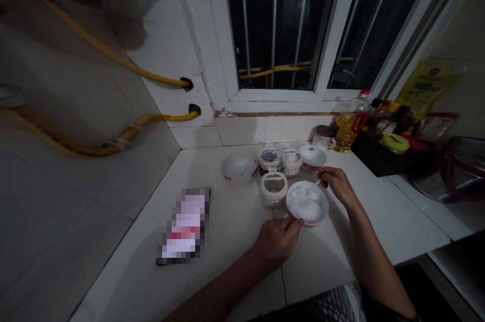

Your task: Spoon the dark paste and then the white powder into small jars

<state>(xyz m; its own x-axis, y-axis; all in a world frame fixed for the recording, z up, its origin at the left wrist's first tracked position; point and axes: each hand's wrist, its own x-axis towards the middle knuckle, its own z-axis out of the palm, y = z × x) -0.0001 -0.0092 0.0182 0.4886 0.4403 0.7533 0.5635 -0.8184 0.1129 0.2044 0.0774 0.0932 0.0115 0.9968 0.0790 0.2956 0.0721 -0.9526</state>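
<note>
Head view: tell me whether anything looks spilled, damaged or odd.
The wall looks odd: the upper yellow hose passes through a dark, ragged hole, and the strip below the window looks rough and brown, unlike the white tile. I see no spill around the bowl that the left hand holds.

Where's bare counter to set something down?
Two patches of counter: between the pixelated phone-shaped item and left hand; and right of the right hand, toward the black box. Crowded: left of and behind the held bowl, where lidded containers and other bowls cluster.
</note>
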